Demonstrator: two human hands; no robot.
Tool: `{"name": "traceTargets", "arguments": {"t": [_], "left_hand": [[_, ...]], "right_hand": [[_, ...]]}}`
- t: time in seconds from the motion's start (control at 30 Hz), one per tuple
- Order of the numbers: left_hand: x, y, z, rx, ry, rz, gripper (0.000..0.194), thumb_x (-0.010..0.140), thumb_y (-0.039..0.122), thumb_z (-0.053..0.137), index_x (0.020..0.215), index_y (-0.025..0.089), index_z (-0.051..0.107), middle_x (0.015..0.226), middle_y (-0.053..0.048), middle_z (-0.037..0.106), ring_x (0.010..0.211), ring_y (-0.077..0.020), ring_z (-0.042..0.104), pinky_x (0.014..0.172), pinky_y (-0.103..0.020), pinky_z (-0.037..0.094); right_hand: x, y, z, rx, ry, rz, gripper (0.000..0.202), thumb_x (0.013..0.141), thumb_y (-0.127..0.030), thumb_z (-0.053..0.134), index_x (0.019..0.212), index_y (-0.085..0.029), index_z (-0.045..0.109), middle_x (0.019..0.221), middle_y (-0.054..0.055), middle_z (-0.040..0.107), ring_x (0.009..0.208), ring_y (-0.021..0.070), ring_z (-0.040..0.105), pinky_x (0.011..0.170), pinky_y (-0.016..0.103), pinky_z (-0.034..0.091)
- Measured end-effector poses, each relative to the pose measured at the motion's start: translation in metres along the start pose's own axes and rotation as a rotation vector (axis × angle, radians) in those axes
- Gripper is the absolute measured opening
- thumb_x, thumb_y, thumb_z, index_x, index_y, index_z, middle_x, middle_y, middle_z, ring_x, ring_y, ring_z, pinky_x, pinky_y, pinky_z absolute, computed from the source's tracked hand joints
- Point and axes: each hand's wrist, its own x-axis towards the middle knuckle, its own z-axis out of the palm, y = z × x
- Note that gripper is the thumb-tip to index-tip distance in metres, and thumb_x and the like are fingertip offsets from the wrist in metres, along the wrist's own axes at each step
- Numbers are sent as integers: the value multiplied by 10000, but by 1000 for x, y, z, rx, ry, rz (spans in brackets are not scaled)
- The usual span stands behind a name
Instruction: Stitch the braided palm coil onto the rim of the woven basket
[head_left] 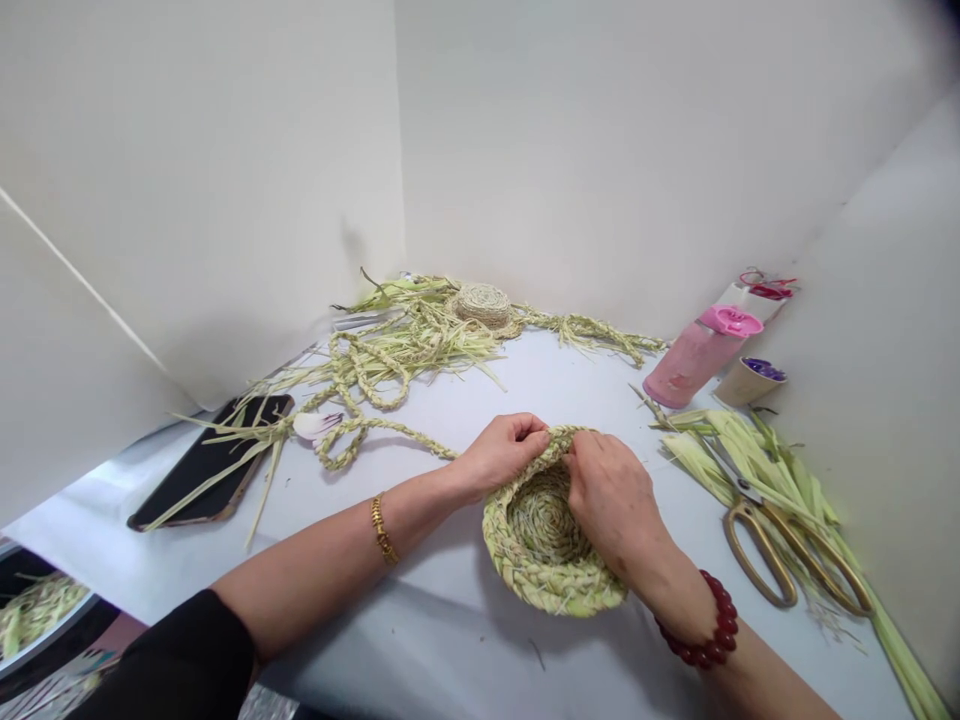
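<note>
A small woven straw hat (551,590) lies tilted toward me, its hollow round crown facing up. My left hand (504,455) pinches the far edge of its brim, thumb and fingers together. On the right side of that edge, my right hand (613,495) is closed on the brim, its fingertips partly hidden inside the opening. A long braided straw cord (390,425) runs from beside my left hand to the left and loops on the table. Its loose strands end over a dark phone (217,470).
Scissors (757,540) lie on green husks (750,450) at the right. Behind them stand a pink bottle (690,360) and a paper cup (742,383). A finished small hat (484,305) and loose straw (435,345) sit at the back. A bin (45,650) is lower left.
</note>
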Motion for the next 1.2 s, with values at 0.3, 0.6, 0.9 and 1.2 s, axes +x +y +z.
{"name": "traceTargets", "arguments": {"t": [0.3, 0.6, 0.9, 1.2], "left_hand": [[0, -2, 0, -6, 22, 2, 214, 766, 333, 500, 792, 130, 563, 712, 9, 530, 663, -111, 448, 603, -216, 370], [-5, 8, -3, -11, 40, 11, 157, 716, 266, 534, 781, 130, 580, 694, 19, 531, 640, -100, 438, 595, -209, 348], [-5, 7, -1, -42, 32, 29, 175, 703, 288, 563, 729, 117, 588, 648, 23, 510, 606, -91, 411, 583, -208, 333], [-2, 1, -3, 24, 68, 104, 160, 700, 272, 548, 720, 123, 604, 632, 30, 500, 605, -94, 396, 562, -204, 315]], "right_hand": [[1, 0, 5, 83, 91, -39, 145, 846, -144, 471, 711, -195, 470, 689, 30, 543, 686, 201, 480, 653, 306, 308], [-1, 1, -2, 67, 175, -101, 190, 817, -93, 438, 661, -202, 447, 656, 22, 507, 661, 198, 438, 639, 308, 290], [1, -2, -1, 90, 136, -111, 229, 836, -58, 389, 671, -193, 474, 669, 31, 539, 659, 187, 444, 635, 296, 279], [39, 7, -32, 248, -5, -109, 94, 823, -198, 521, 758, -189, 589, 784, 26, 611, 783, 182, 477, 691, 279, 300]]}}
